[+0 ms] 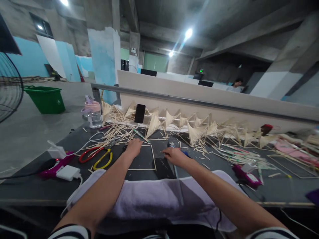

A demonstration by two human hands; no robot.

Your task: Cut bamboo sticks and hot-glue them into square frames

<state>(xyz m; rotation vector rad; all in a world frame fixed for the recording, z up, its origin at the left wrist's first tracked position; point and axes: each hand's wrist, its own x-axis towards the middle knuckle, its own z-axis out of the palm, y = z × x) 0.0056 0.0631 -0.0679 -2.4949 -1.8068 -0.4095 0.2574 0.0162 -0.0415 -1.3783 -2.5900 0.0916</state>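
A thin frame of pale wooden sticks [153,156] lies on the dark table in front of me. My left hand [134,148] is at its far edge, fingers bent down and drawn together on the stick there; the fingertips are partly hidden. Right of the frame, my right hand [174,156] hovers low over the table with its fingers apart and nothing visible in them. Just beyond it sits a small dark object [171,144] too blurred to name, and a blue thing [185,154] shows beside its knuckles. Scissors with red and yellow handles [103,159] lie left of my left hand.
Fan-shaped stick structures [195,132] line the table's back, near a phone [140,113] and a bottle [94,114]. Loose sticks [117,131] are scattered around. Magenta power strips [249,176] with cables lie at both sides. A lilac towel [154,196] drapes the front edge.
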